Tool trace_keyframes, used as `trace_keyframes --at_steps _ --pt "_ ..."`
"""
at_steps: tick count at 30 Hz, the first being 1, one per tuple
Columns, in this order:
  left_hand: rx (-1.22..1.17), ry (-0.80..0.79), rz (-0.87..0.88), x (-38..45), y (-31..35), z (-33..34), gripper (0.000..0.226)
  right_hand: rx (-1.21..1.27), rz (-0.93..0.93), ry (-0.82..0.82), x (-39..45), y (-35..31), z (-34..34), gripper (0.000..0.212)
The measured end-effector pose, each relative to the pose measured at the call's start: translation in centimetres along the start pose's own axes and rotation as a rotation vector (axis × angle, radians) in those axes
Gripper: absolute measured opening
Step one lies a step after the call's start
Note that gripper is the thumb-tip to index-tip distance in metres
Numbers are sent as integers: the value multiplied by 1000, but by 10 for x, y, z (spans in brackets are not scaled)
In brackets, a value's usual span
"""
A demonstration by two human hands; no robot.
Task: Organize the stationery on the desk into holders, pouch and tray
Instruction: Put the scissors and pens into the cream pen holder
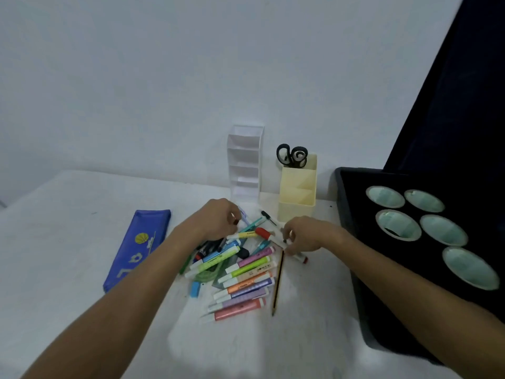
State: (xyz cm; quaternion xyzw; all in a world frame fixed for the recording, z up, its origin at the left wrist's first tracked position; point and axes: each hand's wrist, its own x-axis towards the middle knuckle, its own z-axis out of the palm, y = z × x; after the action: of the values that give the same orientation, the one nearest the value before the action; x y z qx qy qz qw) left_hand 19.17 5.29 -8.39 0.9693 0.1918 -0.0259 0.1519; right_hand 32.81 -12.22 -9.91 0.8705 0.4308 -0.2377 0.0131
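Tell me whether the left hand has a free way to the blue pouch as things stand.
Probably yes. The blue pouch lies alone on the cloth beside the left forearm, nothing on it or between them. But the left hand is busy pinching something small at the pen pile.

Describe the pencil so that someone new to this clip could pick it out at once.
Start at the black tray along the desk's right side, then look left to the heap of pastel highlighters. The pencil lies along the heap's right edge, by the right hand: thin, dark and yellow-striped, far slimmer than the highlighters.
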Motion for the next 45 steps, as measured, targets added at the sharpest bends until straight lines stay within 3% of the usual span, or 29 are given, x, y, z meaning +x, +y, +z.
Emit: trace_keyframes --at_steps 10,20,27,31,36,40,43,45 --pt "51 51 -296 -8 -57 0 28 80 54 23 -4 2 19 51" --pt "-96 20 -392 -21 -80 11 42 71 92 43 -1 6 26 38" --pt "-36 -273 -399 -35 -77 11 57 131 80 90 -2 9 23 30" --pt "-2 -255 -442 -40 -79 16 37 233 38 130 -5 8 18 33" --pt "41 -2 -418 -32 -63 -16 19 398 -10 286 -17 12 -9 33" --pt "-133 245 -275 -15 -14 -54 31 526 -23 514 -32 23 -48 33" --pt "-258 239 -108 6 29 -73 31 577 -30 712 -46 32 -81 27" --pt "-172 170 -23 26 54 -79 37 604 -26 809 -53 38 -96 22"
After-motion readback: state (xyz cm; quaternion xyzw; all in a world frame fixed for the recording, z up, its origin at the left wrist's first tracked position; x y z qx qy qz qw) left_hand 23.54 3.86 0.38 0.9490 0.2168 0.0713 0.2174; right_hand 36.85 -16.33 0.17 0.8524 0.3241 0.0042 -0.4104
